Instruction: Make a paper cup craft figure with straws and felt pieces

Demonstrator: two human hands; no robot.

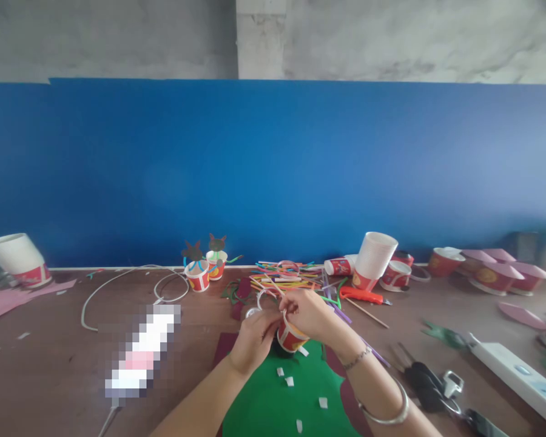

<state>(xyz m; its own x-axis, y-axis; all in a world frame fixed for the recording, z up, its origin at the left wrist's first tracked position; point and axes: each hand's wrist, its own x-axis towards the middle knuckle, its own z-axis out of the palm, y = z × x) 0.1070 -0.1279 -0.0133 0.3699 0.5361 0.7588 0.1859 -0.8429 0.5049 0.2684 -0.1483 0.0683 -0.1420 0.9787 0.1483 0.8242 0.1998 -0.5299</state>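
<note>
A red and white paper cup (289, 340) stands over green paper (277, 400) in front of me, slightly tilted. My left hand (257, 337) has its fingers pinched at the near-left part of the cup's rim. From the right, my right hand (306, 312) closes its fingertips on the rim's top edge and covers much of the opening. Whether a small piece is also between those fingertips is hidden. Small white scraps (290, 382) lie on the green paper by the cup.
Behind my hands lie several coloured pipe cleaners (273, 276). Finished-looking cups with dark cat-like heads (217, 244) stand to their left. At right are a stack of cups (375, 258), an orange utility knife (361, 295), scissors (421, 379) and a power strip (519, 376). A cabled phone-like object (145, 349) lies left.
</note>
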